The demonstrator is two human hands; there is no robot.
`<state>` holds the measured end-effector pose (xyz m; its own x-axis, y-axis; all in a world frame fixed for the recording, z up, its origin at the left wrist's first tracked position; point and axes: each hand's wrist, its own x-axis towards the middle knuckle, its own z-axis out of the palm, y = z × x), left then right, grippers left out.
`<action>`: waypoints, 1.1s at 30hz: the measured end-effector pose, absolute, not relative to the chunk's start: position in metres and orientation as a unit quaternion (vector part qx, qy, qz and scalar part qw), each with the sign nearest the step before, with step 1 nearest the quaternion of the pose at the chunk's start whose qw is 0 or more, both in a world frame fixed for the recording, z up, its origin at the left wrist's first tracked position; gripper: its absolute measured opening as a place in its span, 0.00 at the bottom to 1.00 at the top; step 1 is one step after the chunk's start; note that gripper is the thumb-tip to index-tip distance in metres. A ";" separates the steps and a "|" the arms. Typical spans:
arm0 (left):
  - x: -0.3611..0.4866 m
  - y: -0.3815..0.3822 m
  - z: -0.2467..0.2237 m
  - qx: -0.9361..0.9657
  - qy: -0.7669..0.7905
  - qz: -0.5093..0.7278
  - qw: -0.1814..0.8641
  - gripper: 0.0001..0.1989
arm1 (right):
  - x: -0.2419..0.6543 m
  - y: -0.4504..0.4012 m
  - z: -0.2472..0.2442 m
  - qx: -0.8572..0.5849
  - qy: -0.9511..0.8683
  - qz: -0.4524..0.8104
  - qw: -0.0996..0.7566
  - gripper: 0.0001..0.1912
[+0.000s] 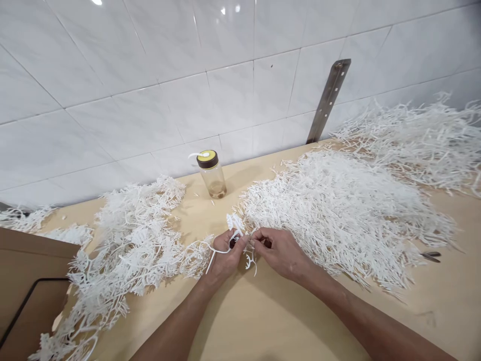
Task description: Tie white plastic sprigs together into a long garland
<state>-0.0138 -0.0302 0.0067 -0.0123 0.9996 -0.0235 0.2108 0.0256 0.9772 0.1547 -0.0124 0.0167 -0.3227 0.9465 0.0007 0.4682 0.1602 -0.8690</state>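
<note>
My left hand (225,255) and my right hand (280,250) meet at the middle of a wooden table (263,316). Together they pinch a small white plastic branch piece (236,224) whose thin stem curls below the fingers. A large heap of straight white plastic sprigs (338,210) lies just right of my right hand. A pile of bushier white branched pieces (131,245) spreads left of my left hand.
A clear jar with a yellow-and-black lid (212,173) stands by the tiled wall. A metal bracket (328,100) leans on the wall. A cardboard box (30,286) sits at the left edge. A small dark tool (431,256) lies at the right.
</note>
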 end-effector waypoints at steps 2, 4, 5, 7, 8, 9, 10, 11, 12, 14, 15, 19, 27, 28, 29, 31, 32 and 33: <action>-0.013 -0.031 0.005 0.546 0.562 0.440 0.439 0.16 | 0.155 -0.014 0.016 -0.497 -0.715 0.383 0.309 0.09; -0.013 -0.031 0.003 0.558 0.567 0.434 0.422 0.15 | 0.155 -0.015 0.012 -0.490 -0.726 0.362 0.318 0.08; -0.013 -0.032 0.002 0.568 0.569 0.430 0.411 0.15 | 0.155 -0.015 0.010 -0.486 -0.732 0.355 0.320 0.08; -0.013 -0.033 0.001 0.593 0.569 0.423 0.383 0.14 | 0.155 -0.015 0.007 -0.479 -0.742 0.344 0.320 0.08; -0.013 -0.034 0.001 0.606 0.567 0.421 0.366 0.13 | 0.155 -0.015 0.006 -0.476 -0.746 0.339 0.318 0.09; -0.013 -0.034 0.001 0.620 0.564 0.419 0.348 0.12 | 0.155 -0.014 0.005 -0.474 -0.751 0.334 0.315 0.09; -0.013 -0.035 0.002 0.632 0.561 0.419 0.332 0.11 | 0.155 -0.015 0.005 -0.473 -0.756 0.327 0.311 0.09; -0.012 -0.036 0.003 0.641 0.557 0.422 0.318 0.10 | 0.154 -0.015 0.006 -0.474 -0.762 0.317 0.307 0.09; -0.012 -0.037 0.004 0.646 0.553 0.428 0.308 0.10 | 0.153 -0.015 0.006 -0.476 -0.766 0.307 0.303 0.09; -0.010 -0.039 0.008 0.646 0.542 0.445 0.301 0.08 | 0.151 -0.016 0.006 -0.487 -0.766 0.294 0.301 0.09; -0.009 -0.041 0.010 0.646 0.536 0.451 0.303 0.07 | 0.150 -0.016 0.006 -0.493 -0.761 0.292 0.305 0.08; -0.007 -0.045 0.016 0.635 0.527 0.483 0.291 0.09 | 0.150 -0.013 0.001 -0.527 -0.726 0.271 0.348 0.07; -0.011 -0.032 0.004 0.494 0.532 0.483 0.489 0.18 | 0.164 -0.006 0.016 -0.582 -0.642 0.289 0.408 0.10; -0.012 -0.030 0.004 0.471 0.537 0.487 0.503 0.20 | 0.165 -0.005 0.018 -0.586 -0.635 0.287 0.414 0.10; -0.012 -0.029 0.004 0.452 0.540 0.489 0.515 0.21 | 0.165 -0.005 0.019 -0.588 -0.631 0.283 0.419 0.11; -0.012 -0.028 0.006 0.425 0.541 0.488 0.537 0.22 | 0.167 -0.004 0.019 -0.583 -0.635 0.274 0.427 0.11; -0.012 -0.028 0.006 0.417 0.538 0.486 0.549 0.22 | 0.167 -0.004 0.019 -0.573 -0.643 0.266 0.432 0.11; -0.012 -0.028 0.006 0.408 0.536 0.488 0.555 0.21 | 0.168 -0.004 0.019 -0.560 -0.653 0.259 0.439 0.11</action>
<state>-0.0124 -0.0284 0.0065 -0.0505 0.9793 -0.1962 -0.1038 0.1902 0.9762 0.1678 -0.0045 0.0194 0.0124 0.9588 0.2840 0.5050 0.2391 -0.8293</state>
